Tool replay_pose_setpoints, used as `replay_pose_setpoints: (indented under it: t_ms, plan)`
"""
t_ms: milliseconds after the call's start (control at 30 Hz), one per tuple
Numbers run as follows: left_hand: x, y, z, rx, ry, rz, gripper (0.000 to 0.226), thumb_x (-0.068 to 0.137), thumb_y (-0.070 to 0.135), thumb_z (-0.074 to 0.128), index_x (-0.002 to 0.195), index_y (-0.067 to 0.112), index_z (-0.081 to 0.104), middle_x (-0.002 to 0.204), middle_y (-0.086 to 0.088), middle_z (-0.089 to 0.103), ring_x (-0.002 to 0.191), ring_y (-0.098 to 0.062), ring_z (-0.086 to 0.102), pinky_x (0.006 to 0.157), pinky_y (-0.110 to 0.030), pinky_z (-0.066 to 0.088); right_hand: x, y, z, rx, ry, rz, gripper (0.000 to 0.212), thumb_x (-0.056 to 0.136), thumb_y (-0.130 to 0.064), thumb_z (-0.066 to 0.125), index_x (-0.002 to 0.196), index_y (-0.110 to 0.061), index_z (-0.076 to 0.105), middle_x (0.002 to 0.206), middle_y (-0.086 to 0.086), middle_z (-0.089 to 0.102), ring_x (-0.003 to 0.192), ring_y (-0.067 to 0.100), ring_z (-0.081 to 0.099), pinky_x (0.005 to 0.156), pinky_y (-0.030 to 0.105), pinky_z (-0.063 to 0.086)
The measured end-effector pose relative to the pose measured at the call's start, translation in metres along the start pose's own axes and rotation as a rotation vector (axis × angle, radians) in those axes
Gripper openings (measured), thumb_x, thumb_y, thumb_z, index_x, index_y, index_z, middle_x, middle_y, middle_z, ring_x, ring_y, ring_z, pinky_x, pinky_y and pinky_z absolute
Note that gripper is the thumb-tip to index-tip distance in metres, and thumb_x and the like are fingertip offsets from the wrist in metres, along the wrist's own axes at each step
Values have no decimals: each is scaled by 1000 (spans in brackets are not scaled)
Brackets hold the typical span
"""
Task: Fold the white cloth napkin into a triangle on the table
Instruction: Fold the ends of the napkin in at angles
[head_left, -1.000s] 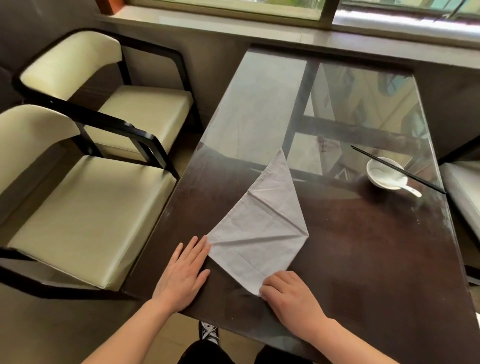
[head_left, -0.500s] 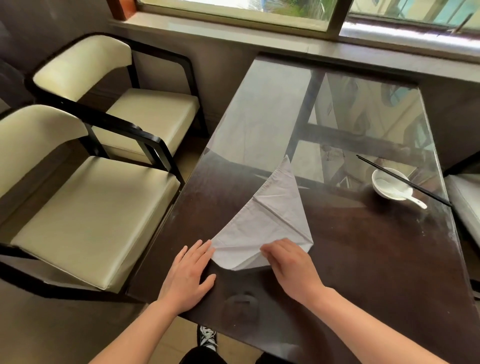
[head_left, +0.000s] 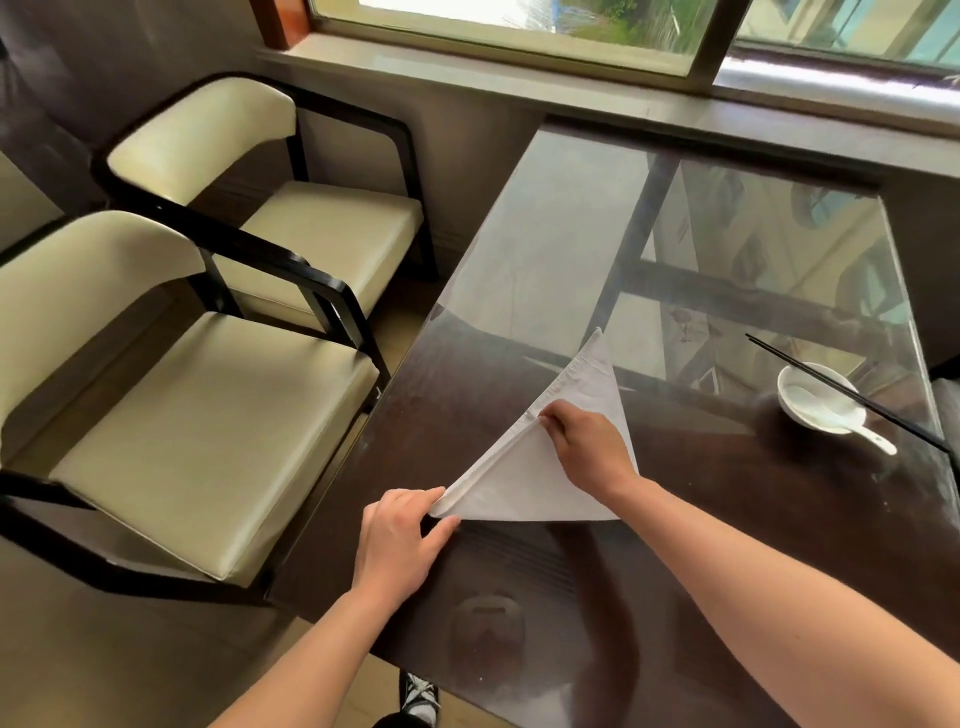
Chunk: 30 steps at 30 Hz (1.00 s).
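Observation:
The white cloth napkin (head_left: 524, 483) lies on the dark glass-topped table (head_left: 727, 519) as a folded-over triangle, its far tip pointing away from me. My left hand (head_left: 400, 540) pinches the napkin's near-left corner at the table's left side. My right hand (head_left: 587, 447) grips the folded-over corner of the top layer, held against the napkin's long left edge. The top layer is slightly raised along that edge. My right hand and forearm hide part of the napkin's right side.
A white bowl (head_left: 815, 400) with a white spoon (head_left: 857, 431) sits at the right, black chopsticks (head_left: 852, 395) laid across it. Two cream armchairs (head_left: 208, 426) stand close along the table's left edge. A window sill (head_left: 571, 88) runs behind the table.
My right hand carried the napkin's near corner up and away from me, folding the cloth over itself. My left hand went from lying flat to pinching the near-left corner.

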<state>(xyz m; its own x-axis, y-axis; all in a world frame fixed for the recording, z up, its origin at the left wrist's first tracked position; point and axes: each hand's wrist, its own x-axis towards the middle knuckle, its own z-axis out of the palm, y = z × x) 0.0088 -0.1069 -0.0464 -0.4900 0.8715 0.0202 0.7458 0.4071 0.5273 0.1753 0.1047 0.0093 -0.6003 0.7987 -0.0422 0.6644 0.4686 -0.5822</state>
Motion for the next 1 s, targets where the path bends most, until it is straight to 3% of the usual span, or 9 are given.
replay_pose_setpoints:
  t_ms: [133,267,467,733,1000]
  plan:
    - [4,9,2,-51,46,-90,28,84,28,77,111,21,74,90,7,70,94,-19,62,78,-37,44,19,4,12,-14,-49,33,19,100,-26,50,92,-16,64,90,4,70,86,28,63,71,38,48]
    - [8,15,2,-109,34,-142,25,79,20,79,104,24,76,83,11,69,86,-16,60,77,-39,49,32,7,24,-87,-95,28,22,100,-25,49,98,-15,68,98,3,65,96,25,58,76,36,48]
    - [13,12,1,-85,2,-167,13,78,26,79,90,29,75,78,13,66,81,-15,56,77,-35,41,45,12,30,-146,-118,76,23,100,-25,46,96,-17,67,98,2,69,96,25,60,73,37,48]
    - [15,13,3,-14,8,-158,9,77,20,81,74,27,76,71,11,60,72,-15,54,72,-32,38,46,16,38,-157,-82,60,20,98,-23,51,94,-18,70,95,1,72,92,24,63,71,39,53]
    - [15,15,-1,49,0,-110,9,78,21,81,71,24,76,72,9,55,71,-13,50,72,-28,35,45,18,43,-104,-45,72,12,95,-23,57,98,-21,68,97,2,72,93,25,63,74,40,54]
